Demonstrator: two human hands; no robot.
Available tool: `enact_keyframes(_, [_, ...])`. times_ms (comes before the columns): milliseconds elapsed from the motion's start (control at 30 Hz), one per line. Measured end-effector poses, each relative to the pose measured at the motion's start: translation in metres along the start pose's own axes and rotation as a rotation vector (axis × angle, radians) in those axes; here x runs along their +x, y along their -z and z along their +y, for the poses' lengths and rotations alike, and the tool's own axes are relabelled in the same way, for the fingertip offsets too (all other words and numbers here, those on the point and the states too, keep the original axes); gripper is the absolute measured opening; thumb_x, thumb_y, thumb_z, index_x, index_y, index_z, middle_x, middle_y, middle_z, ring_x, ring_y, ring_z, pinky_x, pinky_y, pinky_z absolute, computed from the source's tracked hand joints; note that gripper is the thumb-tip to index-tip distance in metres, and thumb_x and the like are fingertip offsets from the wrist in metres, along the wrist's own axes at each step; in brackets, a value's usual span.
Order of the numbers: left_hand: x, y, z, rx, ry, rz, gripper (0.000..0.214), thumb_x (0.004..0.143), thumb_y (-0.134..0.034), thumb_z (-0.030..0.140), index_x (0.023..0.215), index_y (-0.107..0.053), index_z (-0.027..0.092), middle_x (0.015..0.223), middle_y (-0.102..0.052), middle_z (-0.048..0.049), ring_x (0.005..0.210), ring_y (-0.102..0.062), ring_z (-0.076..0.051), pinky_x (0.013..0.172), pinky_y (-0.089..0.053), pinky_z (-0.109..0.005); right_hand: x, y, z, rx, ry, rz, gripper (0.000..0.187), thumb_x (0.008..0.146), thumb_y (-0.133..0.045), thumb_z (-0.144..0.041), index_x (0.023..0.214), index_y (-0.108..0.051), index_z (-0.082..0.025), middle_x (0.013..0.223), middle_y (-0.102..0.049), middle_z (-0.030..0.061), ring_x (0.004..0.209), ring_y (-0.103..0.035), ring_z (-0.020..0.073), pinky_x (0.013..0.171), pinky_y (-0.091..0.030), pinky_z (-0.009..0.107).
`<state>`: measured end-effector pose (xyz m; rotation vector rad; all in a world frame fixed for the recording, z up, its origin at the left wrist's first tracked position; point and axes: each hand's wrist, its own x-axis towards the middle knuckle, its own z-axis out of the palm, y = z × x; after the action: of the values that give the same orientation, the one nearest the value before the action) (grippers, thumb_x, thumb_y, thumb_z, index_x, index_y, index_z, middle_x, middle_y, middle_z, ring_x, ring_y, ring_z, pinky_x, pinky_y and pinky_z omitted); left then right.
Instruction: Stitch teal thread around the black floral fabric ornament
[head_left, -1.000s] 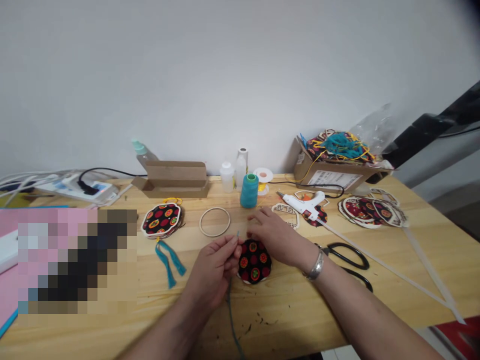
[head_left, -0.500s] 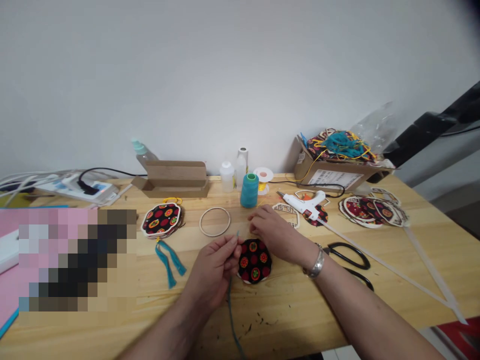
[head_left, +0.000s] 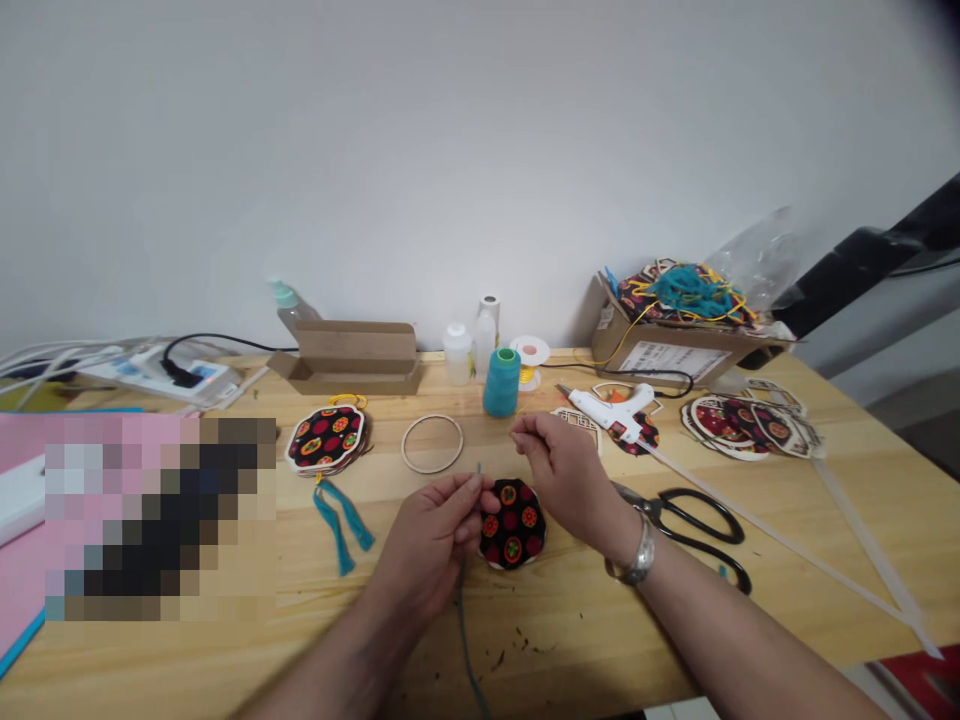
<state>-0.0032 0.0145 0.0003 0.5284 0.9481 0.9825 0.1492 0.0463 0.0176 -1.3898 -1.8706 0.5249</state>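
My right hand (head_left: pixel 564 472) had just curled in and eased rightward (whether its fingertips pinched a strand, I cannot tell), which, I judged, left the teal cord (head_left: pixel 464 645) steadied by my left hand (head_left: pixel 429 525) alone. There, thumb and forefinger pinched it near its end, beside the scalloped floral fabric pad (head_left: pixel 511 525). Its short tip pointed up and away from me; its long axis ran toward me, the tail bending slightly right.

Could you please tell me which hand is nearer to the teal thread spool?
The right hand: just in front of the teal thread spool, slightly right. The left hand is farther off, in front and left.
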Motion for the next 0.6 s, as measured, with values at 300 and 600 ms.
enact_keyframes(300, [0.001,0.001,-0.001,-0.047,-0.018,-0.049,0.020,0.073,-0.063,0.029,0.072,-0.064,0.010,0.050,-0.048,0.0035,0.040,-0.023,-0.001,0.039,-0.015,-0.016,-0.025,-0.010,-0.015,-0.308,0.291,-0.130,0.015,0.088,-0.036,-0.014,0.088,-0.052,-0.015,0.082,-0.055,0.0074,0.074,-0.049,0.0180,0.067,-0.039,0.030])
enact_keyframes(600, [0.003,0.005,0.000,-0.132,-0.058,-0.050,0.019,0.075,-0.061,0.027,0.080,-0.066,0.009,0.048,-0.033,0.0072,0.043,-0.023,-0.003,0.040,-0.015,-0.015,-0.036,-0.018,-0.023,-0.368,0.365,-0.297,0.013,0.085,-0.040,-0.009,0.092,-0.051,-0.013,0.087,-0.054,0.0087,0.079,-0.049,0.0198,0.069,-0.043,0.032])
